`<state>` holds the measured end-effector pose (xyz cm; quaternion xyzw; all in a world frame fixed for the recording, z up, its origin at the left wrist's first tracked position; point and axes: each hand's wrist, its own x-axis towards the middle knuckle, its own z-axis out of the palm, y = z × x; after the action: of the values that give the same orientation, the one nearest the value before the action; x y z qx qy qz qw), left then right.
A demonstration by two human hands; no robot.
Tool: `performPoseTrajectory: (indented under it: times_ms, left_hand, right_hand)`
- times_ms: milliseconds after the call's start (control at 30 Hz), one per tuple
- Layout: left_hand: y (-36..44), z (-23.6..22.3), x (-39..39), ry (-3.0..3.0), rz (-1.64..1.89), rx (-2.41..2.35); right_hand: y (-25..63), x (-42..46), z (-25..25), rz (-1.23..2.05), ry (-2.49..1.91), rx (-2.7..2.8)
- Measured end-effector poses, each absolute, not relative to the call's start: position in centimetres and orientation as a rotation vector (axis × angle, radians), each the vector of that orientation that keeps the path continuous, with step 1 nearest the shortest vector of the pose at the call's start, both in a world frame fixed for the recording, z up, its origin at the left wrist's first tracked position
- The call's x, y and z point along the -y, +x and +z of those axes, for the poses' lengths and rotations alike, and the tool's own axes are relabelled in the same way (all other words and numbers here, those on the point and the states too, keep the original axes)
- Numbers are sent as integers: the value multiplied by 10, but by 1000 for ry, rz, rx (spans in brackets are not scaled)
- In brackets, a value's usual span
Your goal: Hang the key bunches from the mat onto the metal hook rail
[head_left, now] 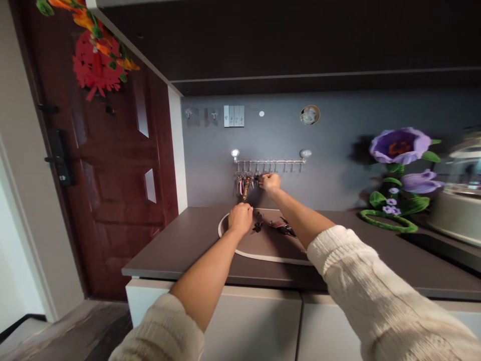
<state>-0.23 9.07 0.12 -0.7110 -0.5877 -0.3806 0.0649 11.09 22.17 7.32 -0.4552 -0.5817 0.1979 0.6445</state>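
My right hand (269, 182) is raised to the metal hook rail (269, 161) on the grey wall, its fingers pinched at a hook on a small key (257, 176). Several key bunches (244, 183) hang at the rail's left end. My left hand (240, 217) is a closed fist over the oval tray (263, 245) on the dark countertop; what it holds is hidden. Loose dark keys (257, 223) and a red-and-black key bunch (282, 227) lie in the tray between my arms.
A dark red door (108, 165) with a black handle stands at the left. Purple fabric flowers (401, 175) and a pot (456, 200) stand on the counter at the right. White cabinets (259, 321) lie below the countertop (180, 245). Switches (233, 116) sit above the rail.
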Motion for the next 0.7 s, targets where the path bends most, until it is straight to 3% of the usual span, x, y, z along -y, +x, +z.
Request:
performPoseTrajectory:
  times_ms: [100, 467, 700]
  left_hand:
    - [-4, 0, -93, -2156, -1188, 1767]
    - [-10, 0, -95, -2369, -1314, 1665]
    - [-14, -4, -98, -2557, -1206, 1435]
  right_hand:
    - [112, -206, 76, 648, -1089, 1154]
    - [126, -147, 61, 771, -1051, 1341]
    - [142, -121, 31, 531, -1112, 1652]
